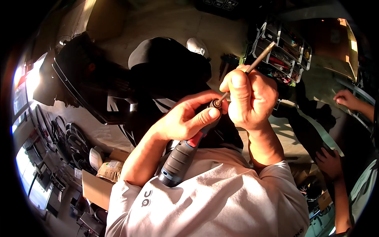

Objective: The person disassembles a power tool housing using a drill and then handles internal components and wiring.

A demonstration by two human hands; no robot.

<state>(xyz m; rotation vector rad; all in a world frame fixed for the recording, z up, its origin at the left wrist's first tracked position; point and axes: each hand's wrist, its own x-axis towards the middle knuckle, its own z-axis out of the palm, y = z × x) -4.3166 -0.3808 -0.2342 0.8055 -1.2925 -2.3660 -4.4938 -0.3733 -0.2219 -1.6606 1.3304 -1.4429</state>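
A dark grey handheld power tool (179, 160) with a red switch and a blue band lies slantwise against my shirt. My left hand (183, 118) wraps round its upper end, with the thumb beside the black nose. A slim metal rod (260, 57) slants up to the right from that nose. Closed round the middle of the rod is my right hand (252, 96), thumb on top. The rod's lower end meets the opening in the nose; how deep it sits I cannot tell. My fingers hide part of the rod and of the tool's body.
A compartment organizer (282, 51) full of small tools stands on the floor beyond my right hand. At the right, another person's hands (331, 164) are close by. Lower left are an open cardboard box (94, 187) and coiled black cables (75, 144).
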